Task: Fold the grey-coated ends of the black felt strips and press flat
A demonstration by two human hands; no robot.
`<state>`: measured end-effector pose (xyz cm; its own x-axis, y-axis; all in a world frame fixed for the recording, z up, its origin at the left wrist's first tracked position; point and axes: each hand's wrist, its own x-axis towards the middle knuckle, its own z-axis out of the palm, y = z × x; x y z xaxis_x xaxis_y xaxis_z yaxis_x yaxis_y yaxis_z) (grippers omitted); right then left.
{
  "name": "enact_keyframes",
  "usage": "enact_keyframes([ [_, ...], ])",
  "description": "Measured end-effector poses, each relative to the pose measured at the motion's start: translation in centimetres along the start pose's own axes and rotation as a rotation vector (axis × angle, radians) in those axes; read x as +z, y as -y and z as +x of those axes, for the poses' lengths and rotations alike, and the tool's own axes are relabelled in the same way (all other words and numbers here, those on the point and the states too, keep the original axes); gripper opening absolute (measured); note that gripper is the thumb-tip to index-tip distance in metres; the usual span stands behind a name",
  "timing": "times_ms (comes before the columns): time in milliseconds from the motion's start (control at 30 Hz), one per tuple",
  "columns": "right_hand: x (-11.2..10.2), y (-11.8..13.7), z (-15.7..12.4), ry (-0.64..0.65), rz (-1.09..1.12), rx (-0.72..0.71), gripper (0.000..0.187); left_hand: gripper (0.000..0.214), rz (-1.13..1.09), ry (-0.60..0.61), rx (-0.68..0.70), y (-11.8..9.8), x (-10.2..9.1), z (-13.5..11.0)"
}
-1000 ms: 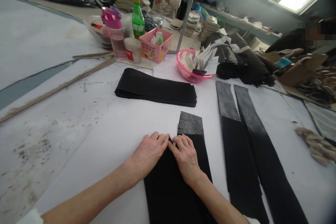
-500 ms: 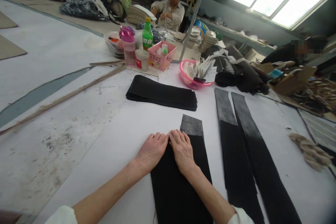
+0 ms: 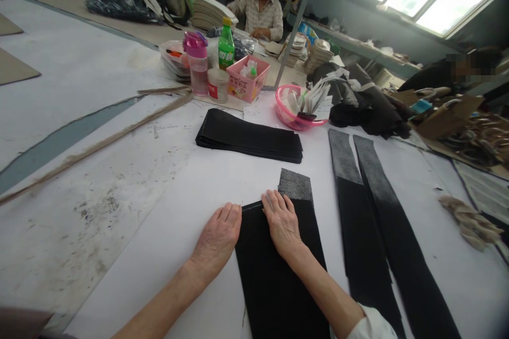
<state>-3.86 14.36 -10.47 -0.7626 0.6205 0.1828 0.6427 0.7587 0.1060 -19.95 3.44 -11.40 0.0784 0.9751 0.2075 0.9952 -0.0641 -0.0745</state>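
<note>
A wide black fabric piece lies in front of me, its far edge folded or laid over a grey-coated strip end. My left hand is at its far left corner, fingers pressed together on the edge; the thumb is hidden. Flat on the fabric near that far edge rests my right hand, fingers stretched out. Beyond both hands sits a stack of black fabric strips. To the right, more stacked strips with grey-coated far ends run toward me, beside another long strip.
A pink basket with papers, a pink box, a pink-lidded bottle and a green bottle stand at the back. A work glove lies at right. One co-worker sits beyond the table, another person at far right.
My left hand has slid left, away from the right hand, to the fabric's corner, uncovering part of its far edge. My right hand stays flat. The co-worker's hand has lowered.
</note>
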Motion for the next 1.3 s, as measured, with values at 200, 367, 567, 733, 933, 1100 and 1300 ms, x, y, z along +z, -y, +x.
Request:
enact_keyframes([
  [200,0.0,0.0,-0.1,0.017,0.003,0.012,0.036,0.046,-0.018,0.014,-0.009,0.7,-0.5,-1.3],
  [367,0.1,0.1,-0.3,0.01,0.022,0.017,0.036,0.045,0.026,-0.003,-0.005,1.0,-0.7,-2.1],
  [567,-0.6,-0.4,0.2,0.011,0.133,0.044,0.031,0.046,-0.017,-0.049,-0.034,1.3,-0.3,-3.2],
  [733,-2.7,-0.8,2.1,0.095,0.318,-0.031,0.03,0.039,-0.121,-0.148,-0.084,1.5,0.7,-3.7],
  [933,-3.7,0.0,5.1,0.273,0.351,-0.102,0.021,0.034,-0.267,-0.202,-0.129,1.5,0.4,-3.6],
  [1100,-3.8,-0.5,6.6,0.361,0.445,-0.12,0.014,0.024,-0.467,-0.278,-0.217,1.8,-0.2,-3.4],
  [1300,-5.9,-0.7,5.9,0.387,0.606,-0.131,0.012,0.027,-0.896,-0.231,-0.412,1.4,-2.4,-1.7],
])
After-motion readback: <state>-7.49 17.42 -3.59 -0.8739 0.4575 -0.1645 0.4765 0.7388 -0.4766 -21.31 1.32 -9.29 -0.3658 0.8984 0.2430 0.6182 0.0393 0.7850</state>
